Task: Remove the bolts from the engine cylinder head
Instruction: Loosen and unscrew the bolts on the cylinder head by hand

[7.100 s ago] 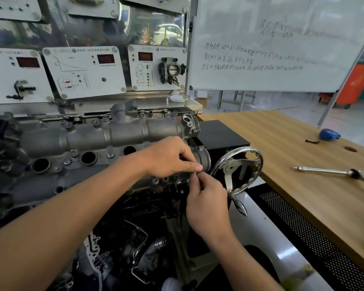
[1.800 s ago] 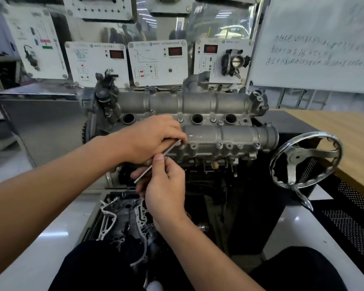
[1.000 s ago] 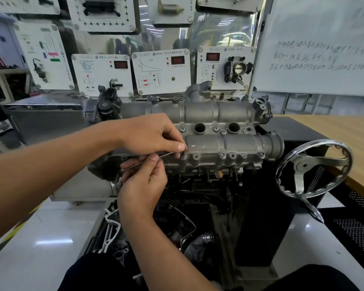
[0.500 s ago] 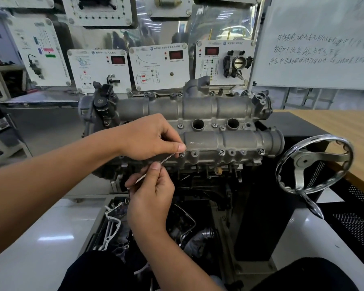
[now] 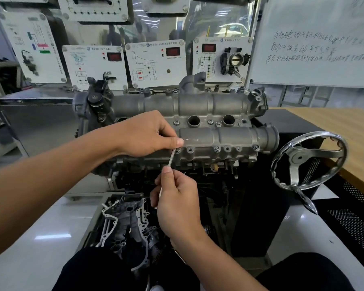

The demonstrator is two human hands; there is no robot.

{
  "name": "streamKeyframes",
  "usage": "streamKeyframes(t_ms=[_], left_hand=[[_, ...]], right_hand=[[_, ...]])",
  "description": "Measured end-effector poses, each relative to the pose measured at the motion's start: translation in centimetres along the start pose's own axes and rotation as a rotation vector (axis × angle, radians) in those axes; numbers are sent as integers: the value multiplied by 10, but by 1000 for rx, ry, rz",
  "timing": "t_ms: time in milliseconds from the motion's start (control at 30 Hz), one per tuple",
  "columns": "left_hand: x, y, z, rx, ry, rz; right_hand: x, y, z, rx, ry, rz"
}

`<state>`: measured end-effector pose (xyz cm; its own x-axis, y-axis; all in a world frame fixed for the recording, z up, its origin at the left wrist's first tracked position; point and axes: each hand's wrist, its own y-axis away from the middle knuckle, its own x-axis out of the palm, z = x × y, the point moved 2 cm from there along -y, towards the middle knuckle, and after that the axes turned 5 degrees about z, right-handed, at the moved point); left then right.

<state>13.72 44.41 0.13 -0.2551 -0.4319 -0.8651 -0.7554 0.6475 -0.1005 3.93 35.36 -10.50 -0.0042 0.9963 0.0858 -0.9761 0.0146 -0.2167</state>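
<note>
Right now cylinder head [image 5: 208, 124] sits centre-frame, front-edge bolt [image 5: 177, 150] at its 7 o'clock. Slim metal key [image 5: 172, 157] runs up to that bolt. My left hand [image 5: 143, 133] pinches its top, my right hand [image 5: 177, 202] its lower end at 6. Handwheel [image 5: 309, 160] at 3 o'clock.

Around the training bay

On the far side stand three white instrument panels [image 5: 156, 64] in a row, each with a red display, and the rightmost carries a throttle body [image 5: 235, 60]. Far right is a whiteboard [image 5: 315, 38] with handwritten lines. A wooden worktop [image 5: 345, 131] runs along the right, with a black perforated mat [image 5: 355, 206] below its near edge. A silver three-spoked handwheel [image 5: 309, 160] with a tapered handle sits against a black box [image 5: 294, 122]. Near left, a grey cast cover [image 5: 124, 223] lies low beside the glossy white floor [image 5: 40, 238].
</note>
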Motion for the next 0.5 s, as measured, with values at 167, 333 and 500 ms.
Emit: streamKeyframes(t_ms=[167,333,500], left_hand=[[1,1,-1,3,-24,-9],[4,3,1,-13,7,-23],[8,-2,7,-15,-26,-79]], right_hand=[[-22,-5,3,50,91,18],[-89,-30,35,-56,489,47],[-116,-70,86,-257,965,233]])
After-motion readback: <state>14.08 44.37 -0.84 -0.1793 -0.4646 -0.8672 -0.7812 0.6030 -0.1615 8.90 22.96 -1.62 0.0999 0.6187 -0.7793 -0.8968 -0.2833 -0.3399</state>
